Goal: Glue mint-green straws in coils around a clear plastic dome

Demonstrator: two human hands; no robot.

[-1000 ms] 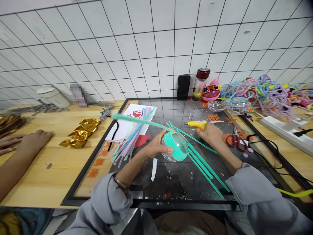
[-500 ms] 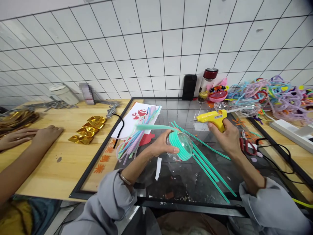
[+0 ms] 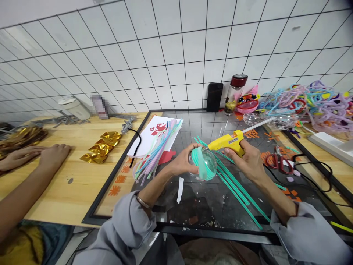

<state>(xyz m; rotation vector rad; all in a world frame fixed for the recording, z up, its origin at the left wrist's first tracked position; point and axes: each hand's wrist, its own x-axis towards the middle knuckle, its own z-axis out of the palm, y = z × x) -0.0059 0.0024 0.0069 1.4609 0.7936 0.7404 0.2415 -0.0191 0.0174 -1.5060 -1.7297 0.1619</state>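
My left hand (image 3: 183,162) grips a clear plastic ball (image 3: 211,165) wrapped in rings of green pipe cleaner (image 3: 202,167); the loose end hangs over its near side. In my right hand (image 3: 246,158) is a yellow hot glue gun (image 3: 227,142), with a white glue stick (image 3: 259,125) jutting from its back. The gun's nozzle meets the upper edge of the ball, at or very close to the green wrapping. Whether glue is coming out, I cannot make out. Straight green pipe cleaners (image 3: 239,187) lie on the dark board beneath my hands.
A bundle of pastel pipe cleaners (image 3: 158,151) rests on white paper (image 3: 146,132). Red scissors (image 3: 280,162) and a black cord (image 3: 328,180) lie right, near a power strip (image 3: 331,147). A bottle (image 3: 234,94) and phone (image 3: 214,97) stand behind. Another person's hands (image 3: 52,158) rest left.
My right hand has lifted the glue gun off the board and brought it left to the ball. The green strip's free end, which stuck out leftward, now drapes down over the ball.
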